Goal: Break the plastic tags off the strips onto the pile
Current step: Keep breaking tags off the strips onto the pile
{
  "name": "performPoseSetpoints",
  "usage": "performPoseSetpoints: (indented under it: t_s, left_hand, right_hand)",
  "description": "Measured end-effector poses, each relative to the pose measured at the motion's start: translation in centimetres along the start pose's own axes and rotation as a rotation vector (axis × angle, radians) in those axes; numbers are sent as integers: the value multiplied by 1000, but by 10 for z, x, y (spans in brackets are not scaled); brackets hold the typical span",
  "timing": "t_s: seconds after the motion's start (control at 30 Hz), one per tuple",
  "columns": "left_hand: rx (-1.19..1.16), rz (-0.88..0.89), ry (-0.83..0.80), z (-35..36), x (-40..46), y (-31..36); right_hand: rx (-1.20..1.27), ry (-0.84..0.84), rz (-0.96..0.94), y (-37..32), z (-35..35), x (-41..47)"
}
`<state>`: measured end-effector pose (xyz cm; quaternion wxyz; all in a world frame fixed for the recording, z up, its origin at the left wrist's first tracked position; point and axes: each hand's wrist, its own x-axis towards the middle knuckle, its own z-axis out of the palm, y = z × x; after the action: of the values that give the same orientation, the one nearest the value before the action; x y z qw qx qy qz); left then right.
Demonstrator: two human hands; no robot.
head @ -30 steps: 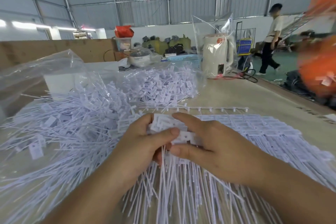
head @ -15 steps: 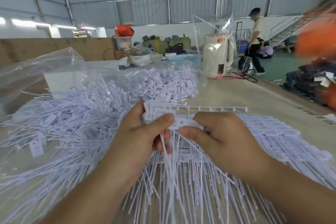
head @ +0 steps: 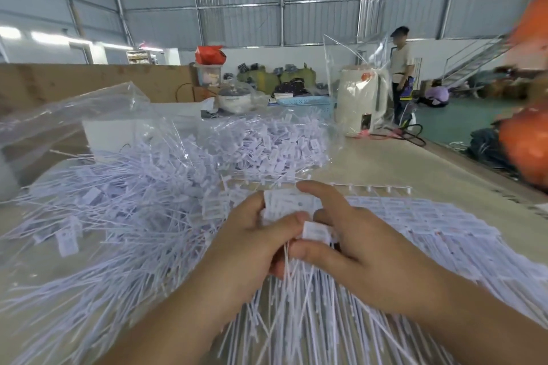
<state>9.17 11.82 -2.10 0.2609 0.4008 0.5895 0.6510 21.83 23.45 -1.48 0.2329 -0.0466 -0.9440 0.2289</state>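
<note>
Head view: left hand [head: 252,241] and right hand [head: 360,241] both pinch tags [head: 289,204] (fingers curled), beside pile [head: 142,195].

Table [head: 385,163] under tag pile [head: 133,201]

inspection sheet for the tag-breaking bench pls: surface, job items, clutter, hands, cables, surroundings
Surface: pale table, largely covered by white plastic.
Job's things: loose pile of tags on the left; unbroken strips fanned out on the right; bunch of tags held between both hands.
Clutter: clear plastic bag over the pile's far side; bagged white kettle; blue basket.
Grippers: left hand and right hand both pinch the bunch of tags.
Cables: black cable by the kettle.
Surroundings: metal-walled hall; standing person; blurred orange shape at right.
</note>
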Motion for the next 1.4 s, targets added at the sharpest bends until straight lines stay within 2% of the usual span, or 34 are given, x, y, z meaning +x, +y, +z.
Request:
performPoseSetpoints:
  t_s: [0.23, 0.37, 0.47, 0.57, 0.67, 0.87, 0.93, 1.03, 1.07, 1.13, 1.27, 1.4]
  left_hand:
    - [109, 39, -45, -2, 0, -1]
    - [89, 37, 32, -6, 3, 0]
    - [40, 42, 92, -12, 5, 0]
    - [18, 35, 77, -12, 6, -1]
    - [1, 47, 71, -10, 5, -3]
    - [-196, 21, 103, -4, 7, -2]
    - [-220, 41, 117, -1, 5, -3]
    - [-226, 89, 139, 3, 1, -5]
    - [-236, 87, 146, 4, 1, -6]
    - [-231, 60, 140, 1, 2, -5]
    - [-162, 13, 23, -3, 4, -3]
    - [-125, 8, -14, -8, 4, -4]
  right_hand:
    - [-53, -76, 23, 4, 7, 0]
    - [138, -38, 48, 8, 1, 0]
    - [108, -12, 88, 11, -11, -1]
    - [90, -75, 79, 14, -14, -3]
    - [151, -68, 110, 14, -11, -3]
    - [128, 167, 102, 10, -1, 0]
    - [248, 296, 164, 4, 2, 2]
    - [529, 576, 302, 4, -13, 7]
    - [560, 598, 306, 6, -19, 5]
    - [608, 491, 289, 8, -23, 1]
    - [614, 115, 171, 8, 0, -2]
    - [562, 86, 195, 13, 12, 3]
